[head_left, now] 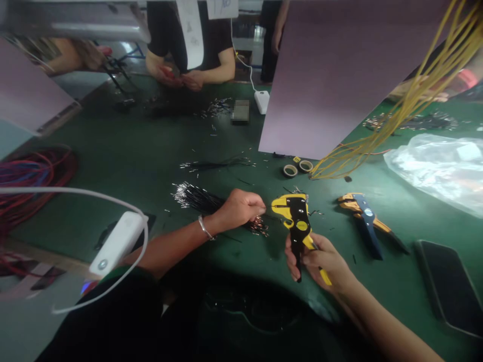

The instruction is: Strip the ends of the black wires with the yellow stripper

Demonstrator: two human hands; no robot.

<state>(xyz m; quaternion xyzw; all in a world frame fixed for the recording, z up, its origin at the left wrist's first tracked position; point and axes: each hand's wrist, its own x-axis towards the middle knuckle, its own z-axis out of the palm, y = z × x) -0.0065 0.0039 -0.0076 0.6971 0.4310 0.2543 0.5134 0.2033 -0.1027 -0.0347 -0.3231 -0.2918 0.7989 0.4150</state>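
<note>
My right hand [320,259] is wrapped around the handles of a yellow-and-black wire stripper [300,216], whose head points up and to the left. Just left of its jaws, my left hand [243,207] is pinched closed; whatever sits between its fingertips is too small to make out. Under and behind that hand lies a bundle of short black wires [202,197], with silvery ends at the left and bare copper ends at the right. A smaller group of black wires [219,164] lies farther back.
A blue-and-orange wire stripper [364,213] and a phone [449,284] lie on the right. Tape rolls [290,171] sit below a hanging panel [317,75]. Yellow wires [407,115] droop by a plastic bag [437,166]. A white power bank [118,244] is left; a co-worker [190,50] sits opposite.
</note>
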